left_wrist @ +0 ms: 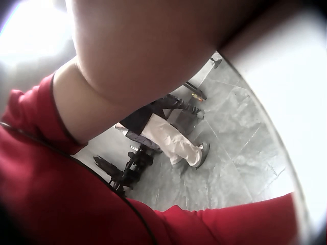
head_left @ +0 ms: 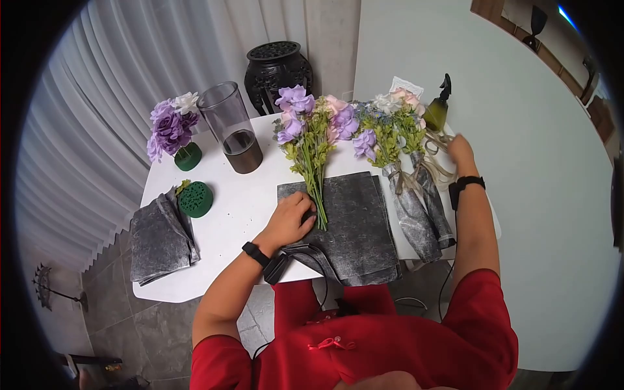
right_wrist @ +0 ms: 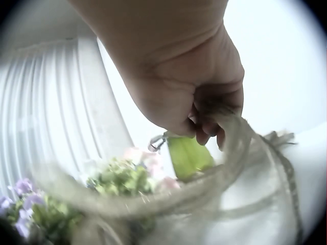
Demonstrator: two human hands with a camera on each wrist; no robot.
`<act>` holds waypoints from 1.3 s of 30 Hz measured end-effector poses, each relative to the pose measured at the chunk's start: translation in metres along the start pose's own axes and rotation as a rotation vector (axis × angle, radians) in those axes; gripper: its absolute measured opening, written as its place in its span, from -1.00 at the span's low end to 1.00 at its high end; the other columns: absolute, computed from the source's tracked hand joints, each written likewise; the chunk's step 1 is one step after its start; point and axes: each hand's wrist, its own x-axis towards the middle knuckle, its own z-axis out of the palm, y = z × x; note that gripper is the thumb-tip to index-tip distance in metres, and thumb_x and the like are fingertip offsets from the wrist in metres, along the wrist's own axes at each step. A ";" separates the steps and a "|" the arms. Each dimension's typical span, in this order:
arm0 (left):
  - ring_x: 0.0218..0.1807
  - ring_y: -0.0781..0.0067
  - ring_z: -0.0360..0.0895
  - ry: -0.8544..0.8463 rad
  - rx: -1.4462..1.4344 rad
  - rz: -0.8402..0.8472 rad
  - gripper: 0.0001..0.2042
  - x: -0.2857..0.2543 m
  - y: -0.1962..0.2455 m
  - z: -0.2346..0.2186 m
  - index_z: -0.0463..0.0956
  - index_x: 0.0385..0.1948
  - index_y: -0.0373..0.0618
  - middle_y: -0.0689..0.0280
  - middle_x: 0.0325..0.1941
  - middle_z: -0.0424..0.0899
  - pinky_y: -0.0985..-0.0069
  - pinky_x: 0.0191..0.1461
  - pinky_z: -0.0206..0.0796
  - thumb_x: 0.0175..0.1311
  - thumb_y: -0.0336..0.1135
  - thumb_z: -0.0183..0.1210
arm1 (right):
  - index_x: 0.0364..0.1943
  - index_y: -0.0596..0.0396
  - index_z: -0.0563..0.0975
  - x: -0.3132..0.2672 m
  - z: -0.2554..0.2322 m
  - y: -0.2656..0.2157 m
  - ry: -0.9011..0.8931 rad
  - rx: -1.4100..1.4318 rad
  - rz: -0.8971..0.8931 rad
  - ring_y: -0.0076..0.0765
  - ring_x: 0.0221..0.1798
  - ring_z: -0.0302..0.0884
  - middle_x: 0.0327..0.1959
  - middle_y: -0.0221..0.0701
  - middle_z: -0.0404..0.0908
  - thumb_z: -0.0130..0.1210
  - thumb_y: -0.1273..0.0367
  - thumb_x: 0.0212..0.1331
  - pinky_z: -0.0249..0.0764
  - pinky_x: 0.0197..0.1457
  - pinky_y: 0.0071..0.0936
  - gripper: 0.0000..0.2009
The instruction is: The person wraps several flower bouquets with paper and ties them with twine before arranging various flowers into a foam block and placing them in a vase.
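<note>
Centrally in the head view, the left hand (head_left: 290, 220) rests flat on the stems of a loose bunch of purple and pink flowers (head_left: 311, 133), pressing them against a sheet of grey wrapping paper (head_left: 354, 221) spread on the white tabletop (head_left: 240, 201); its fingers look relaxed rather than curled round the stems; toward the upper right of the frame the right hand (head_left: 460, 151) is reaching past two wrapped bouquets (head_left: 406, 162) lying side by side in grey paper; the right wrist view shows that hand (right_wrist: 204, 97) with fingers curled, pinching a loop of pale gauzy ribbon (right_wrist: 240, 168), with a green spray bottle (right_wrist: 189, 155) just behind it; in the head view the same bottle (head_left: 437, 110) stands at the tabletop's far edge, just beside the bouquets; at the upper left stand a clear glass vase (head_left: 231, 127) and a small arrangement of purple flowers in a green foam block (head_left: 174, 133); nearer, a round green foam block (head_left: 195, 199) lies beside a folded stack of grey paper (head_left: 159, 240) at the left edge; the left wrist view shows only an arm, a red sleeve and floor.
</note>
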 end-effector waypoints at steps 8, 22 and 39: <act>-0.07 0.09 0.40 0.002 -0.004 -0.007 -0.80 -0.001 -0.003 0.002 0.44 -0.26 -0.07 0.19 -0.17 0.42 0.23 -0.02 0.19 0.10 -0.30 0.18 | -0.19 0.17 0.60 -0.021 -0.006 0.031 -0.149 -0.112 -0.122 0.08 -0.09 0.59 -0.17 -0.05 0.64 0.15 0.35 0.01 0.49 0.02 -0.17 -0.72; 0.04 0.09 0.36 -0.144 0.086 0.038 -0.60 -0.008 0.009 -0.013 0.45 -0.11 -0.16 0.16 -0.03 0.42 0.26 0.11 0.19 0.01 -0.23 0.29 | -0.15 0.11 0.56 -0.199 -0.051 -0.178 -0.714 0.593 -0.635 -0.53 -0.37 0.54 -0.36 -0.42 0.61 0.17 0.32 0.17 0.50 -0.29 -0.51 -0.78; 0.50 0.08 -0.04 -0.387 0.147 0.044 -0.38 -0.072 0.028 -0.043 0.30 0.26 0.03 0.14 0.43 0.14 -0.08 0.49 -0.24 0.18 0.06 0.18 | -0.15 0.40 0.45 -0.215 0.014 -0.264 -0.963 0.662 -0.254 -0.16 -0.32 0.65 -0.39 -0.09 0.65 0.04 0.34 0.13 0.59 -0.36 -0.26 -0.67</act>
